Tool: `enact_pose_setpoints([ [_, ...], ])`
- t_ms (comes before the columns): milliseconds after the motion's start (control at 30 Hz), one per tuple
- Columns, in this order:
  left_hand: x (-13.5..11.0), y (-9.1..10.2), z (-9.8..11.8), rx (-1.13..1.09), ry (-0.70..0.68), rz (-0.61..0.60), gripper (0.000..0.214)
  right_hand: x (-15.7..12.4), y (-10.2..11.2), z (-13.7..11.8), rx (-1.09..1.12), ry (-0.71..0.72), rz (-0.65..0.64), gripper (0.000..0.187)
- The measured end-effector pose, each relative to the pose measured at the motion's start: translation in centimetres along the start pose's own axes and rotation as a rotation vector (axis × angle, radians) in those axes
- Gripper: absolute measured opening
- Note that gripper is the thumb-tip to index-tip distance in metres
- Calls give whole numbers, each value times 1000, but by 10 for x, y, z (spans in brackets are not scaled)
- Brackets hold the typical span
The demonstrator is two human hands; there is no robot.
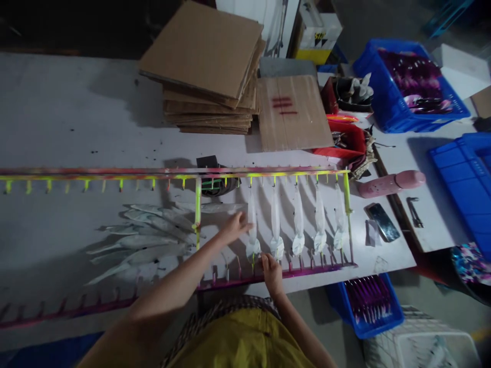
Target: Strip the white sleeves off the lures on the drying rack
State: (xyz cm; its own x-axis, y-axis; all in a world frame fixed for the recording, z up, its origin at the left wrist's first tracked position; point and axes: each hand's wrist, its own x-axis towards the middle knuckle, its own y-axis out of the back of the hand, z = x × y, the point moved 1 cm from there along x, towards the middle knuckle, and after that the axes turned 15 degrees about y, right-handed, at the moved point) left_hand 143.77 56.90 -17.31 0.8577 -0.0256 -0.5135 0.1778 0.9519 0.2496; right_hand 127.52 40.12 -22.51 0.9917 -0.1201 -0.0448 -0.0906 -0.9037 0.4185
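Several pale, translucent, squid-shaped lures (276, 220) are stretched in a row between the yellow upper bar and purple lower bar of a paint-stained rack (303, 175). My left hand (233, 228) is beside the leftmost hung lure (252, 220), its fingers partly spread and its fingertips at or near the lure's body. Lower down, my right hand (272, 273) is closed near that lure's round lower end, by the purple bar. What its fingers pinch, if anything, is too small to make out. More loose pale lures (141, 240) lie in a fanned pile to the left.
Stacked cardboard sheets (207, 56) stand behind the rack. A red bin (345, 140), a pink bottle (391, 184) and a phone (382, 222) are to the right. Blue crates (374, 117) hold purple pieces; another blue crate (362, 329) sits below the table edge.
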Motion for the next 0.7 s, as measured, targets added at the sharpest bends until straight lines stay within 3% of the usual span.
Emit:
enact_pose_setpoints([
  [67,9,26,4,288,-177,228,38,-2,3,-2,65,-45,24,48],
  [133,18,43,4,448,-228,333,27,-7,4,-8,95,-57,22,49],
  [233,29,47,4,483,-216,337,8,-15,-2,-21,108,-38,-46,47],
  [367,37,38,6,608,-157,302,14,-23,-21,-39,94,2,-173,38],
  [500,45,35,12,425,22,237,29,-20,-42,-58,-164,59,-345,29],
  [633,47,34,17,197,116,164,19,-7,-65,-74,-483,13,-510,16],
  [700,39,34,13,79,144,138,19,-2,-75,-79,-590,-26,-548,19],
])
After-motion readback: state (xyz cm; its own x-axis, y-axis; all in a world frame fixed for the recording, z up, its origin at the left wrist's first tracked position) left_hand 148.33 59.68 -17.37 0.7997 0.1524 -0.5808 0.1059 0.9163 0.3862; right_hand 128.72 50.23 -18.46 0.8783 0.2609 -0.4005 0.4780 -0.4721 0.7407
